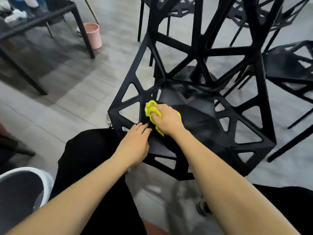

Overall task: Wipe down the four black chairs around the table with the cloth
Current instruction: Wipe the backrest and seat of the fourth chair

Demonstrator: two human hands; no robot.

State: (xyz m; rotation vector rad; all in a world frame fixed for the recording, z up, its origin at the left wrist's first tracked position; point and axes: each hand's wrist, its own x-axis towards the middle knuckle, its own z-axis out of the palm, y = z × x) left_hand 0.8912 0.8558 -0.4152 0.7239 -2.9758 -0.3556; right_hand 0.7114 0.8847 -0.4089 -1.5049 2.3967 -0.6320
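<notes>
We are looking down at a black chair (191,106) with triangular cut-outs in its seat and sides, standing on grey floor tiles (71,92) directly in front of us. Our right hand (166,120) is pressing a yellow cloth (151,110) against the left part of the seat, near the inner edge of the side panel; its fingers are curling over the bunched cloth and clamping it, with yellow folds showing beyond the fingertips and below the heel of the hand. Our left hand (135,145) is resting on the near left corner of the seat frame, just beside the right hand, with its fingers lying straight and close together, holding nothing. Our black trousers (94,160) are filling the lower middle of the view, touching the chair's near edge. More black chairs of the same kind are standing beyond, one (291,68) to the right and another (169,7) behind the backrest; we cannot tell how many there are in all. At the upper left a pink bucket (93,35) is standing on the floor just behind the leg of a dark table (33,19). A grey and white shoe (23,189) is showing at the lower left.
</notes>
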